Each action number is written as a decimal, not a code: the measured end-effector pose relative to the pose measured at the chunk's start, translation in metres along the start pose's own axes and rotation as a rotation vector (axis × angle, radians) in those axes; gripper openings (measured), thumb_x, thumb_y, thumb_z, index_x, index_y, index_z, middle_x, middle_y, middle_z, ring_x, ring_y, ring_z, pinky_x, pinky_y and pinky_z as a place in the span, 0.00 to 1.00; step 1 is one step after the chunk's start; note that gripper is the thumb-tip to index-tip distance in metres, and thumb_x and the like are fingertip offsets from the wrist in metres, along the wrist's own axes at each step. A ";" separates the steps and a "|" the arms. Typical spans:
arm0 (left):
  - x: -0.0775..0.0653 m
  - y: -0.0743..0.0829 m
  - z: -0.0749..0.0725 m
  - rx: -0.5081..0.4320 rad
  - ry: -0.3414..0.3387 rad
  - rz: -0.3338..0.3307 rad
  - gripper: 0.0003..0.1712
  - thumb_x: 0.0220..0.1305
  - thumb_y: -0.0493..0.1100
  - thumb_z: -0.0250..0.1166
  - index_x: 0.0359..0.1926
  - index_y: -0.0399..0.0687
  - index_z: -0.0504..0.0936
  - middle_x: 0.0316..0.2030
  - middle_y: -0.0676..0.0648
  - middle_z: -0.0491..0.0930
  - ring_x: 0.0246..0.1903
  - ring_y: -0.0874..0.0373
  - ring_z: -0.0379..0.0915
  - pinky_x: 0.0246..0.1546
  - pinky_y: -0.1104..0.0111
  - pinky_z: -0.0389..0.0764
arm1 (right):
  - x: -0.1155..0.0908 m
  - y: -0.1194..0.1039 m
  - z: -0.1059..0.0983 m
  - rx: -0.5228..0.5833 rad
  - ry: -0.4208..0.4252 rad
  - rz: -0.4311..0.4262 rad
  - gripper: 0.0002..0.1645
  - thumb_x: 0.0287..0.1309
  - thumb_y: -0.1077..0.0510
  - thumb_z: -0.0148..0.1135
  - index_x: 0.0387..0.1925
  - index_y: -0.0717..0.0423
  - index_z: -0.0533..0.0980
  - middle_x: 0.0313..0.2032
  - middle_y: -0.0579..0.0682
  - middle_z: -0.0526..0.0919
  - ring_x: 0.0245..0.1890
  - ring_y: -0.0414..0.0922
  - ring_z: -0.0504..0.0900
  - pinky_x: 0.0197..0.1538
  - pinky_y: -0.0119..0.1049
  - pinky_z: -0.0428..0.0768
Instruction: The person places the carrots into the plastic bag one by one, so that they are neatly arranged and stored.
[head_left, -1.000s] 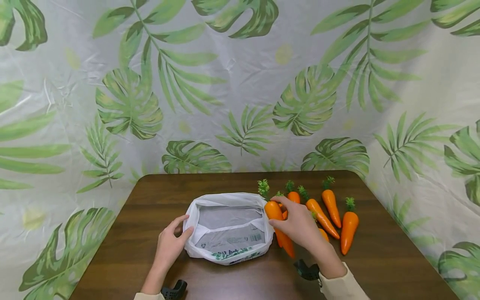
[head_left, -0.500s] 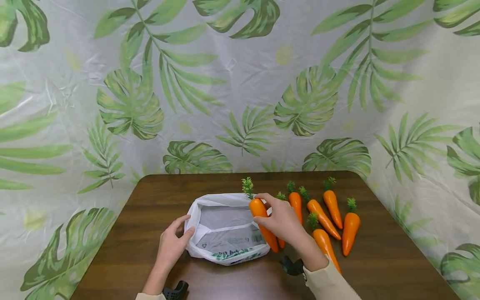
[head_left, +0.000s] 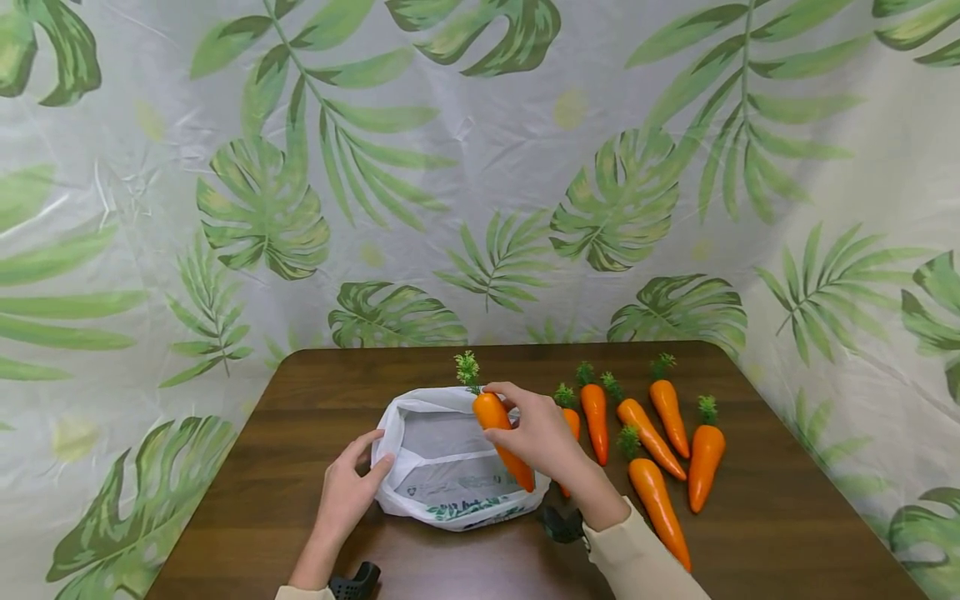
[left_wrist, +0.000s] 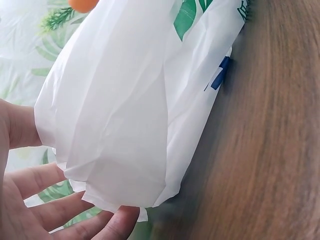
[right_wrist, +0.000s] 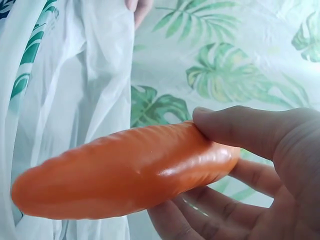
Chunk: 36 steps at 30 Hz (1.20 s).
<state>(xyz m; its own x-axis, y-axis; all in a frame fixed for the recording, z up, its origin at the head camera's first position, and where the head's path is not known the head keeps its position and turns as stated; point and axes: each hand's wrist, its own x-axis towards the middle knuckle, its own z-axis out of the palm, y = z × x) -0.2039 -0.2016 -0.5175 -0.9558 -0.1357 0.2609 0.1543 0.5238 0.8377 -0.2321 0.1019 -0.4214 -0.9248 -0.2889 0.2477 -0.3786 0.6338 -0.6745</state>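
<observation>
A carrot with a leafy green top [head_left: 501, 437] hangs tilted over the right part of a white plastic bag's opening. My right hand [head_left: 536, 429] pinches it near its thick upper end. In the right wrist view, the thumb lies on one side of the carrot [right_wrist: 120, 172] and the fingers on the other. The plastic bag [head_left: 420, 510] stands on the table with its mouth spread wide and green print on its front. At the bag's left rim, my left hand [head_left: 348, 483] holds the edge. Close up, the left wrist view shows thumb and fingertips partly hidden behind the plastic [left_wrist: 115, 110].
Several more carrots lie right of the bag, among them one near the front [head_left: 660, 508] and one farthest right [head_left: 705, 467]. Another carrot [head_left: 572, 421] is partly hidden by my right hand. The brown wooden table [head_left: 262, 500] meets a leaf-patterned sheet [head_left: 510, 167] behind.
My right hand has carried the carrot leftward from beside the bag's right rim to above its opening. More of the carrots at the right now shows. My left hand stays at the rim.
</observation>
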 end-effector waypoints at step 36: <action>0.000 0.003 0.002 0.042 0.052 0.042 0.24 0.61 0.41 0.72 0.59 0.48 0.82 0.53 0.43 0.82 0.49 0.45 0.81 0.49 0.47 0.77 | 0.011 0.019 0.051 -0.196 -0.467 -0.301 0.33 0.51 0.56 0.78 0.60 0.46 0.79 0.47 0.39 0.84 0.42 0.40 0.80 0.49 0.34 0.76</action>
<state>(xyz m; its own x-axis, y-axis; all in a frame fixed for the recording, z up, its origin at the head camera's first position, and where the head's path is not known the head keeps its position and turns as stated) -0.2039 -0.1985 -0.5158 -0.9344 -0.1556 0.3205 0.1822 0.5644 0.8051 -0.2470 0.0742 -0.4670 -0.6775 -0.7341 0.0460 -0.6631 0.5826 -0.4700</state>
